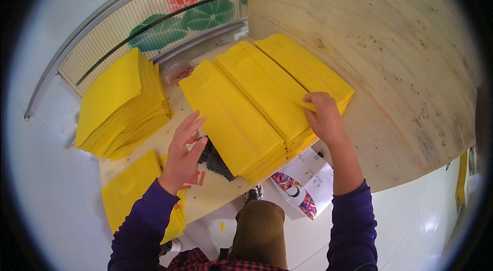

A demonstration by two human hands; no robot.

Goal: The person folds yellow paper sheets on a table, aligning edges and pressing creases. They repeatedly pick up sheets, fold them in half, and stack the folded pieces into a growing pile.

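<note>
Three stacks of flat, folded yellow pieces, like fabric bags, lie side by side on the pale wooden table: a left stack, a middle stack and a right stack. My right hand pinches the near right corner of the top yellow piece on the middle stack, lifting that edge slightly. Just left of the left stack, my left hand is raised with fingers apart, holding nothing. Beneath it are red strips and a dark grey bumpy piece, partly hidden by the stack.
A tall yellow pile stands at the far left, and a lower one nearer me. A clear bag with red bits sits behind. A slatted flower-painted panel and plywood border the table. A white box is below the front edge.
</note>
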